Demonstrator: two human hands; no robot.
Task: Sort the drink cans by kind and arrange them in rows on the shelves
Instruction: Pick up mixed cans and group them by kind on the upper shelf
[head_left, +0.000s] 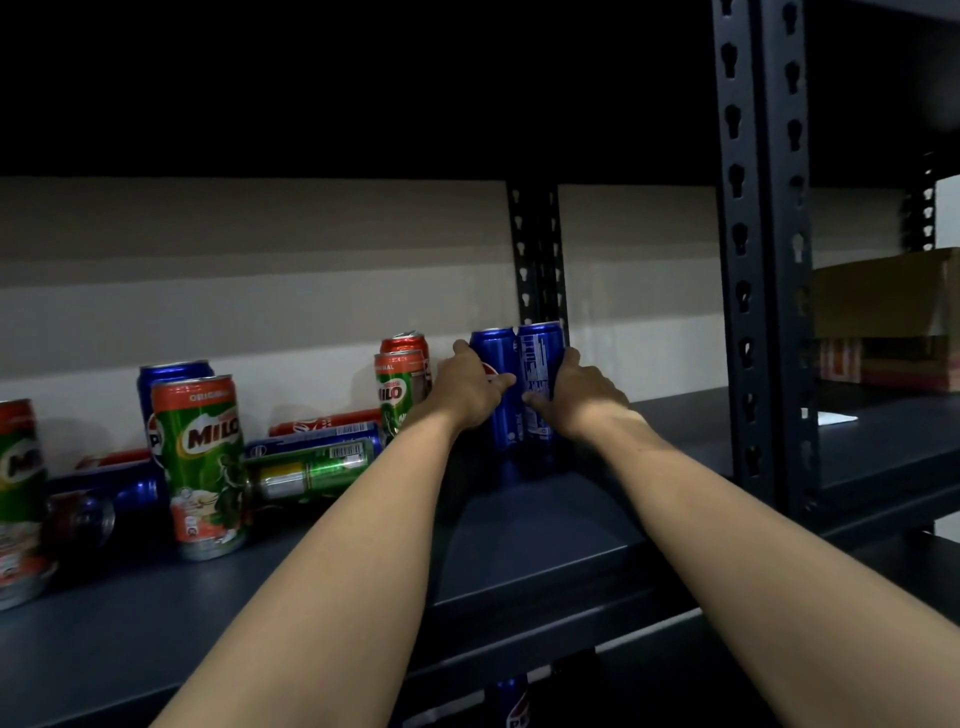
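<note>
Two bare forearms are reaching forward from the bottom edge, over the front lip of a dark grey metal shelf (545, 525). At the far end of the reach, the left hand (470, 387) is wrapping around the left side of a tall upright blue Pepsi can (501, 395), with its fingers curling across the front. The right hand (579, 395) is grasping a second tall upright blue can (540, 374) with white printing, thumb up along its right side and fingers curling across the front. These two blue cans are standing touching each other, side by side, near the back of the shelf, just in front of a dark slotted steel upright (537, 254).

Left of the hands, a green and orange Milo can (400, 389) is standing upright with a red-topped can (408, 344) just behind it. Further left, a green can (311, 470), a blue can (317, 441) and a red can (327, 422) are lying on their sides (packed close, one behind another). A larger green Milo can (205, 462) is standing nearer the front, with another upright blue can (169, 374) behind it. At the left edge, a further Milo can (18, 493) is partly cut off.

On the right, beyond a thick slotted steel post (763, 249), a brown cardboard box (883, 296) is sitting on a neighbouring shelf.
</note>
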